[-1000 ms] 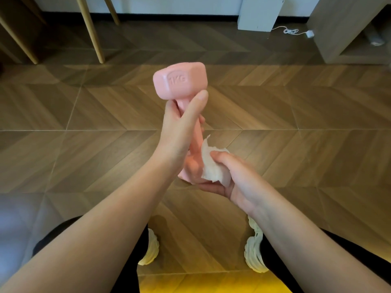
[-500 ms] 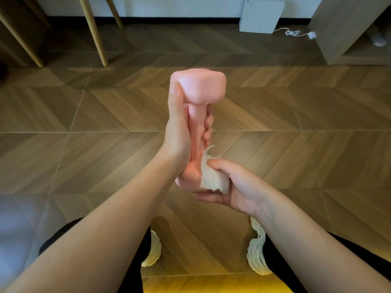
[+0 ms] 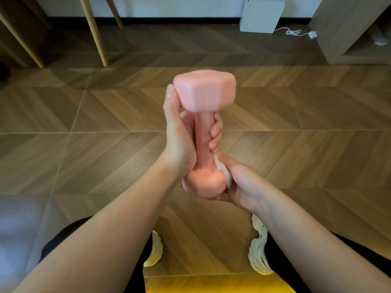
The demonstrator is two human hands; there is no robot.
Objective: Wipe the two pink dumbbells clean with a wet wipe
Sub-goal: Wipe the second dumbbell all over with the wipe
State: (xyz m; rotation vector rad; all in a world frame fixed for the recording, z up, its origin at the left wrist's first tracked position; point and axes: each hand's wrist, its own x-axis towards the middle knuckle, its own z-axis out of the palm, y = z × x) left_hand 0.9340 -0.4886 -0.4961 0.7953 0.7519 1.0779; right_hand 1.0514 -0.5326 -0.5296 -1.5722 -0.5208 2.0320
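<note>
A pink dumbbell [image 3: 204, 90] stands upright in the air in front of me, above the wooden floor. My left hand [image 3: 179, 136] grips its handle, fingers curled round the bar and thumb against the upper head. My right hand [image 3: 239, 185] cups the lower head from the right and pinches a crumpled white wet wipe [image 3: 222, 169] against it. Most of the wipe is hidden between my fingers and the dumbbell. Only one dumbbell is in view.
Herringbone wooden floor [image 3: 296, 123] lies below. Wooden furniture legs [image 3: 95, 32] stand at the back left, a white box [image 3: 262, 13] with a cable at the back, a wooden cabinet [image 3: 347, 28] at the back right. My shoes [image 3: 259, 250] are near the bottom.
The dumbbell has turned about its axis, so the 1KG face is out of sight, and shifted right. My right hand moved the wipe down round the lower head, so less wipe shows.
</note>
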